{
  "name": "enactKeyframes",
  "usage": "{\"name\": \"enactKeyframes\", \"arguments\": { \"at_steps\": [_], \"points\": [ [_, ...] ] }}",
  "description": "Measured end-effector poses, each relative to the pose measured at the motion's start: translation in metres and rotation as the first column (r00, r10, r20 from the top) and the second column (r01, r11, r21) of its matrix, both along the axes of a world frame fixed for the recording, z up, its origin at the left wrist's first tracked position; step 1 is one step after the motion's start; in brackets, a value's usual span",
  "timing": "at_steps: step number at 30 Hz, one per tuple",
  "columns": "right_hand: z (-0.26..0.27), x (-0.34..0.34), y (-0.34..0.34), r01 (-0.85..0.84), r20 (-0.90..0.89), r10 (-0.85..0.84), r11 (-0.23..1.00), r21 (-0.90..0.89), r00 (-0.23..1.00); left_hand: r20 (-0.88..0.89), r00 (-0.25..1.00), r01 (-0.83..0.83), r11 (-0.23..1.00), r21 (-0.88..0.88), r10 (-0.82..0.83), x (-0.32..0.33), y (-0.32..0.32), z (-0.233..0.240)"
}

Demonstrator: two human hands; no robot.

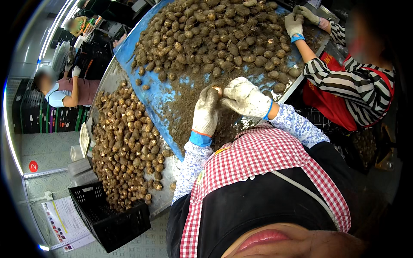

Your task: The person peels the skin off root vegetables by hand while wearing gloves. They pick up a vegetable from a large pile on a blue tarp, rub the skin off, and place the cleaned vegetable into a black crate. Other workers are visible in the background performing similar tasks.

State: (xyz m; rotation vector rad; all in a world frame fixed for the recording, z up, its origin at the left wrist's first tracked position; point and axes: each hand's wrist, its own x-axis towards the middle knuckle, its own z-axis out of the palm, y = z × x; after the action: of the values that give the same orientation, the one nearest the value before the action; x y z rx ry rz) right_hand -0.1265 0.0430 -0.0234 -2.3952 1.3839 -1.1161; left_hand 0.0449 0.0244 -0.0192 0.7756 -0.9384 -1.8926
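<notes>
Both my hands wear soiled white knit gloves over blue cuffs and meet above the near part of a blue tarp (155, 100). Between their fingertips is a small taro corm (218, 90), its pinkish pale end showing and the rest hidden by the gloves. My left hand (206, 111) closes on it from the left. From the right, my right hand (247, 99) bends its fingers against the same corm. Loose root fibres and soil (184, 109) lie under and around my hands. A large heap of soil-covered taro corms (209, 38) rises just beyond them.
Cleaner corms (125, 142) are piled on the metal table (167, 183) at left, above a black plastic crate (125, 232). A gloved co-worker (348, 80) handles the heap at right. Another person (72, 87) stands by stacked crates (48, 113) at far left.
</notes>
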Motion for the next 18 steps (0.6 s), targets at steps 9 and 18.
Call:
{"name": "enactKeyframes", "arguments": {
  "at_steps": [9, 18],
  "points": [
    [0.000, -0.013, 0.000, 0.228, -0.009, -0.228, 0.969, 0.094, 0.974, -0.431, 0.902, 0.132, 0.955, 0.267, -0.004, 0.026, -0.010, -0.017],
    [0.008, 0.008, 0.006, -0.032, -0.165, 0.017, 0.996, -0.089, 0.986, 0.007, 1.000, 0.015, 0.999, 0.033, -0.015, 0.006, 0.009, -0.007]
  ]
}}
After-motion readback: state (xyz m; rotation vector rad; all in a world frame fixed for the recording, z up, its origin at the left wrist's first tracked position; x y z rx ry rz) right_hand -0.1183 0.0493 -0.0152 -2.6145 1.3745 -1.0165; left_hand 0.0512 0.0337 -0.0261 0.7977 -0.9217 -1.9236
